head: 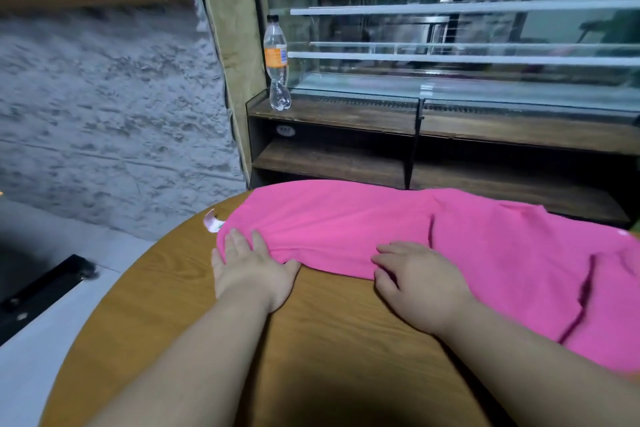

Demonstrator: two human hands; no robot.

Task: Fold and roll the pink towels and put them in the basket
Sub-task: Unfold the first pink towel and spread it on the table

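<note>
Head view. Round table (332, 329) with a warm wood-grain laminate top and a smooth curved edge. The pink towel (346, 225) lies across its far half. It is soft, matte terry, folded into a long band with rounded, slightly puffed edges, and it stretches from the table's left rim toward the right, where it widens into loose layers with dark creases between them. A small white tag (212, 221) sticks out at the towel's left end, lying on the wood.

Left hand (251, 270): palm down, fingers straight and together. It lies flat on the towel's left end with the thumb along the near edge, pressing and gripping nothing.

Right hand (417, 284): palm down, near the middle of the band. The fingers are bent at the knuckles, with the tips on the near folded edge. I cannot tell whether any cloth is pinched, because the thumb is hidden under the hand.

Beyond the table:
- A glass display case (450, 45) with pale horizontal shelves sits on a dark, rough-grained wooden cabinet (329, 159) (open shelves below).
- A clear plastic bottle (276, 62) stands upright on the cabinet's left corner — ribbed base, orange label, dark cap.
- Left of it is a coarse, lumpy grey plaster wall (104, 97).
</note>
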